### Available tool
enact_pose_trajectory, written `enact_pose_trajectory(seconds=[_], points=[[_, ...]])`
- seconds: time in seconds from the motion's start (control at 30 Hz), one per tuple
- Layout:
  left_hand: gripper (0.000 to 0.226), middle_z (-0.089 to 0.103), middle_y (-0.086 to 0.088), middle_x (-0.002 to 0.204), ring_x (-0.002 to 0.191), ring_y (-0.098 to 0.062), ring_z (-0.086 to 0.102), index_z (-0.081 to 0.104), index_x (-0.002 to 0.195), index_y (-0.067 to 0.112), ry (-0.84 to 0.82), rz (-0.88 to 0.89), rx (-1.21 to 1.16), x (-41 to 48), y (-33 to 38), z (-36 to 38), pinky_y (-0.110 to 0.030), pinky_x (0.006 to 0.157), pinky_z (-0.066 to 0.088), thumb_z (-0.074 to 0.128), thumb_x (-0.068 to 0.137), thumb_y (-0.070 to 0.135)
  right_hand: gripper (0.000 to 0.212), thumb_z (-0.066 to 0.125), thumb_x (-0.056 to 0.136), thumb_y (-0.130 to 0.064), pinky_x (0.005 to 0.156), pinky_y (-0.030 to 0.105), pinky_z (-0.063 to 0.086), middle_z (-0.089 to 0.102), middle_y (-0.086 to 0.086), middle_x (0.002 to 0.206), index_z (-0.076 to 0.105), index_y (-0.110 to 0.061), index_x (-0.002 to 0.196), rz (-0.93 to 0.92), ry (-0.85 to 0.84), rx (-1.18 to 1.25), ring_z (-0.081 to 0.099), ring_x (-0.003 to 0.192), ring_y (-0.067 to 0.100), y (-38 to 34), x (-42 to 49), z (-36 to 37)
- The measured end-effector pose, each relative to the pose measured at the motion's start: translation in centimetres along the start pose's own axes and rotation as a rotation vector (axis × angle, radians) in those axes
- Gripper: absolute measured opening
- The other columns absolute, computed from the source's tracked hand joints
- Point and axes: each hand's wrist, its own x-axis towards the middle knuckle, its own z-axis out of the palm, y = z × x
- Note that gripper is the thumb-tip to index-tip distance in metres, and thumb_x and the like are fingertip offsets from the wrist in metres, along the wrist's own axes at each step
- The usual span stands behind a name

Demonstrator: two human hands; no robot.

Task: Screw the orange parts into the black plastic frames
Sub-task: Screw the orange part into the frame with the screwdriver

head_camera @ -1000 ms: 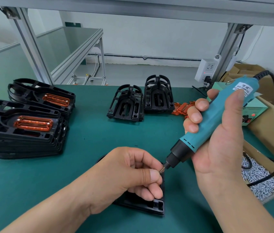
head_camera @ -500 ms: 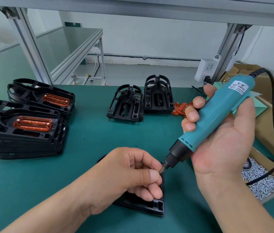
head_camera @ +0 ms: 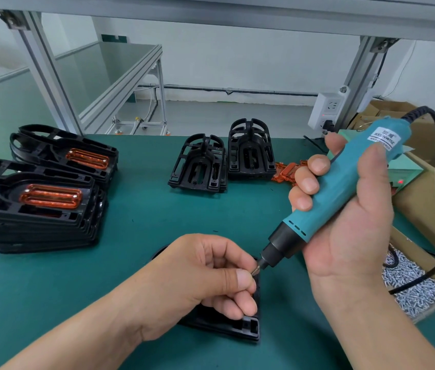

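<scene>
From the head camera, your left hand (head_camera: pixel 200 279) is lying over the black frame (head_camera: pixel 243 327) on the desk (head_camera: pixel 144 222) and hiding most of it. Its thumb and forefinger are pinching closed at the bit (head_camera: pixel 256 271); any screw there is too small to tell. Your right hand (head_camera: pixel 349 222) is wrapping its fingers (head_camera: pixel 307 185) around the tilted teal screwdriver (head_camera: pixel 328 193), whose cord is trailing over the box of screws (head_camera: pixel 411 284). Finished stacks (head_camera: pixel 37 209) are sitting at left, with bare frames (head_camera: pixel 200 166) and loose orange parts (head_camera: pixel 287 172) lying behind.
</scene>
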Motion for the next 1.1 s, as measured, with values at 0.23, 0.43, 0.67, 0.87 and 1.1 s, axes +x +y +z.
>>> enact_pose_trajectory(seconds=[0.23, 0.43, 0.67, 0.87, 1.1], points=[[0.006, 0.076, -0.019, 0.084, 0.069, -0.023, 0.074, 0.074, 0.097, 0.006, -0.002, -0.006, -0.003, 0.0, 0.0, 0.0, -0.025, 0.065, 0.059, 0.072, 0.096, 0.001, 0.033, 0.045, 0.113, -0.042, 0.053, 0.023, 0.042, 0.054, 0.000, 0.083, 0.050, -0.013, 0.126, -0.020, 0.038, -0.039, 0.048, 0.067, 0.013, 0.0, -0.6, 1.1], [0.009, 0.075, -0.019, 0.086, 0.071, -0.025, 0.075, 0.077, 0.095, 0.011, -0.005, 0.002, -0.006, 0.1, -0.1, -0.1, -0.025, 0.064, 0.059, 0.074, 0.094, 0.003, 0.034, 0.045, 0.112, -0.044, 0.054, 0.023, 0.042, 0.055, 0.001, 0.086, 0.051, -0.013, 0.125, -0.010, 0.034, -0.028, 0.048, 0.068, 0.014, 0.1, -0.7, 1.1], [0.018, 0.074, -0.023, 0.091, 0.073, -0.030, 0.074, 0.070, 0.104, 0.007, 0.032, 0.033, -0.020, 0.2, -0.1, -0.1, -0.027, 0.061, 0.059, 0.078, 0.088, 0.006, 0.025, 0.057, 0.107, -0.030, 0.055, 0.022, 0.044, 0.056, 0.001, 0.086, 0.050, -0.012, 0.123, -0.009, 0.079, -0.043, 0.051, 0.067, 0.013, 0.5, -0.4, 0.6], [0.013, 0.076, -0.025, 0.093, 0.077, -0.030, 0.075, 0.077, 0.096, 0.015, 0.030, 0.033, -0.028, 0.2, 0.0, 0.0, -0.026, 0.062, 0.060, 0.080, 0.084, 0.013, 0.015, 0.060, 0.105, -0.023, 0.055, 0.021, 0.045, 0.059, 0.002, 0.084, 0.053, -0.011, 0.112, 0.072, 0.179, -0.004, 0.053, 0.065, 0.013, 1.0, 0.1, -0.2], [0.023, 0.074, -0.023, 0.097, 0.082, -0.031, 0.077, 0.074, 0.104, 0.003, 0.026, 0.004, -0.141, 0.2, 0.3, 0.0, -0.027, 0.063, 0.062, 0.071, 0.093, 0.023, 0.014, 0.060, 0.104, -0.025, 0.054, 0.021, 0.046, 0.057, 0.002, 0.084, 0.053, -0.013, 0.104, 0.117, 0.228, 0.065, 0.053, 0.064, 0.012, 1.2, 0.5, -0.6]])
